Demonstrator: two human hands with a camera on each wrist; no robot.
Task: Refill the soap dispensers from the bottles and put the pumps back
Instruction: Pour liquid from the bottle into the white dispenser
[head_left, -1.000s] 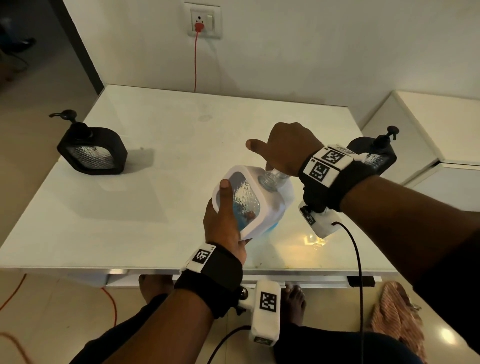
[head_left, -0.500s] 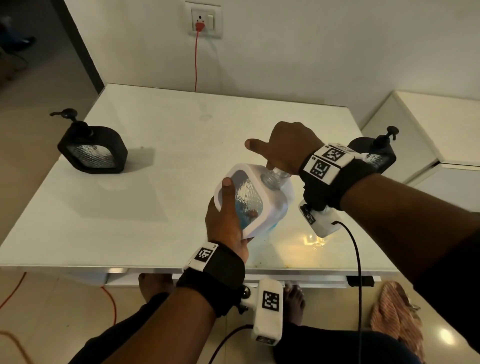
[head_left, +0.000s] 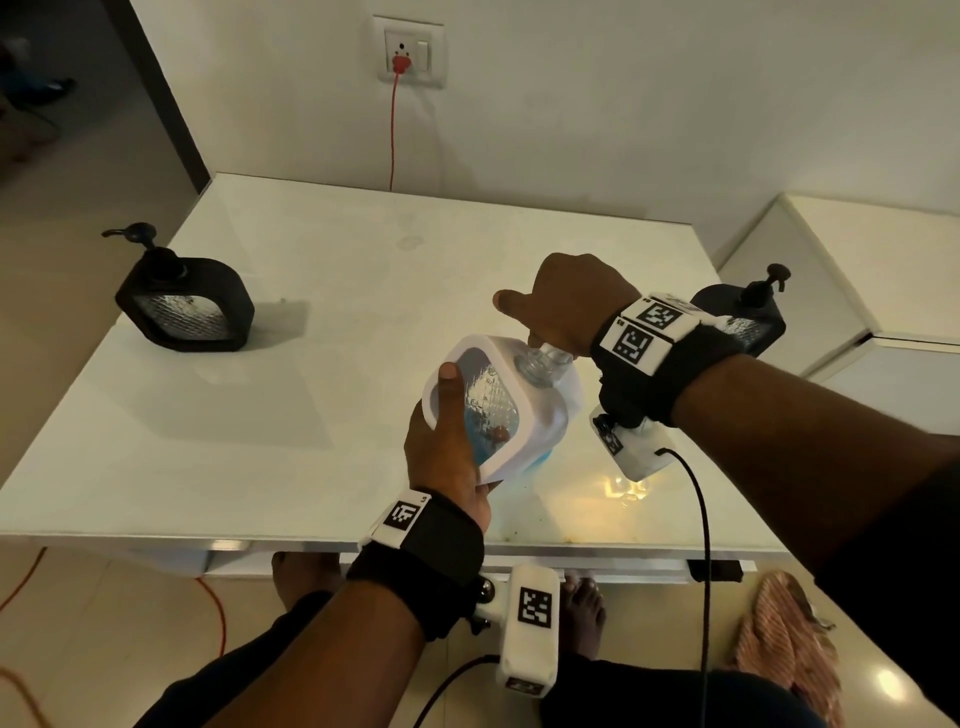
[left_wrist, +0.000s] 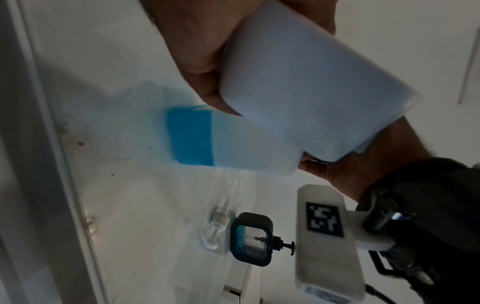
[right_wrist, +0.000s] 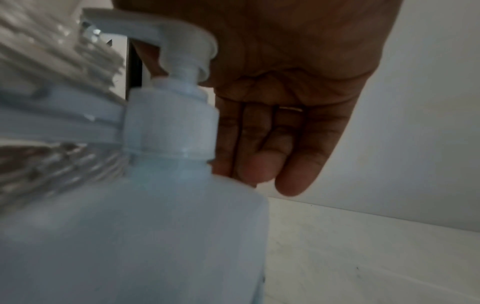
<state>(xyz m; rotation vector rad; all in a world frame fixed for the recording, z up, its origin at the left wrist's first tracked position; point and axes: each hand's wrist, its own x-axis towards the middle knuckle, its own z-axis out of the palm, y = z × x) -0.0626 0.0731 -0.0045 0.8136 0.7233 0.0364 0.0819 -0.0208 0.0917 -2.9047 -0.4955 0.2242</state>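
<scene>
My left hand (head_left: 452, 441) grips a white soap dispenser (head_left: 498, 400) with a clear window, tilted over the table's front edge, its clear threaded neck (head_left: 540, 364) open and without a pump. Right behind it stands a translucent refill bottle (right_wrist: 155, 236) with blue soap (left_wrist: 192, 135) at its bottom. My right hand (head_left: 566, 301) sits on top of the bottle's white pump head (right_wrist: 176, 41), palm down, fingers (right_wrist: 259, 144) curled behind the collar, thumb stuck out. The nozzle points at the dispenser's neck (right_wrist: 52, 61). A loose clear pump (left_wrist: 215, 226) lies on the table to the right.
A black dispenser (head_left: 184, 312) with its pump on stands at the left of the white table (head_left: 311, 249). Another black one (head_left: 743, 322) stands at the right edge behind my right wrist. A white cabinet (head_left: 857, 270) is at the right, and a red cord (head_left: 392, 135) hangs from the wall socket.
</scene>
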